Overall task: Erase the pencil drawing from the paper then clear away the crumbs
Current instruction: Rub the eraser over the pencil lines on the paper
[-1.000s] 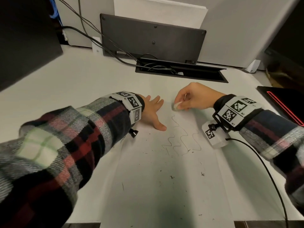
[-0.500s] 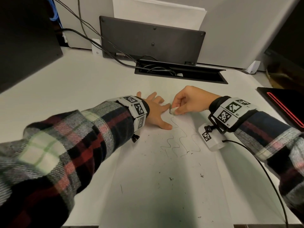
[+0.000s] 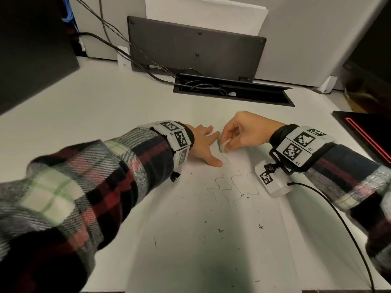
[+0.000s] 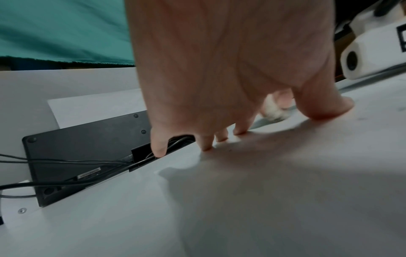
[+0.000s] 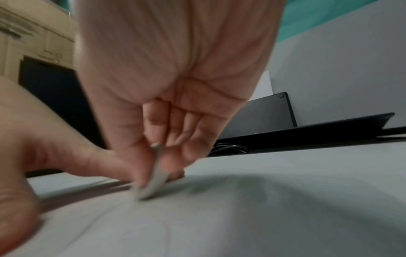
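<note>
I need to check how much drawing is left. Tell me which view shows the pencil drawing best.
The head view: the whole wavy pencil drawing lies open on the paper, below the eraser. The right wrist view shows only a faint, blurred stretch of line. The left wrist view shows none that I can make out.

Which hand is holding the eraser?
The right hand pinches the white eraser on the paper. The left hand just lies flat, holding nothing.

Office desk (image 3: 63,115), cable tray (image 3: 232,92), cables (image 3: 118,45)
</note>
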A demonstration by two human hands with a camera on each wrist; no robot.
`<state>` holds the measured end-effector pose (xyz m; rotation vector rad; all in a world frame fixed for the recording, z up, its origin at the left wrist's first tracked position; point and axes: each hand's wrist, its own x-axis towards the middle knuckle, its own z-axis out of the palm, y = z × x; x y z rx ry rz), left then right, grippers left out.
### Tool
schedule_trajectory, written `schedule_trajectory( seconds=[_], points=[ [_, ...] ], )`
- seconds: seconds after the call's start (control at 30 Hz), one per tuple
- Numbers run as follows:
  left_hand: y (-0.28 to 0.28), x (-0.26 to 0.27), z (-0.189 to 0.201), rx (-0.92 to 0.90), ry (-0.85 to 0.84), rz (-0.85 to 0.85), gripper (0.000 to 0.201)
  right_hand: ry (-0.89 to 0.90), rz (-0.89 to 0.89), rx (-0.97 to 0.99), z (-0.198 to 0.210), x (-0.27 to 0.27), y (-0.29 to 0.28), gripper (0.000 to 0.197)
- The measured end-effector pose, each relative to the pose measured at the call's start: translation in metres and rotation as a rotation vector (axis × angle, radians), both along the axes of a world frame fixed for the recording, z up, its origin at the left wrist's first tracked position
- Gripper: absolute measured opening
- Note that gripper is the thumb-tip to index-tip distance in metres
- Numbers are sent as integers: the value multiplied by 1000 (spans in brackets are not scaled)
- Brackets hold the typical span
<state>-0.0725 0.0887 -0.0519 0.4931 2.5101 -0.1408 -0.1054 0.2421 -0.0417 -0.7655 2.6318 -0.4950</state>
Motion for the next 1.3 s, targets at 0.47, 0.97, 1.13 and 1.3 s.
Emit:
schedule_trajectory(
  seconds=[0.47,0.97,1.13,1.3],
  points=[
    [1,-1,1,-13,-15,6,94,12,20,24,0,1,-4,12],
    [0,1,0,5,-9,-1,94,-14,-4,-14,4,-2,1,16],
    [-3,0,0,34,-16,18,102,99,-103,-55,-3,-13,5,17],
    [-4,-2,-3,35,-37,18,112,77,-71,-22,-3,-14,3,20]
  ],
)
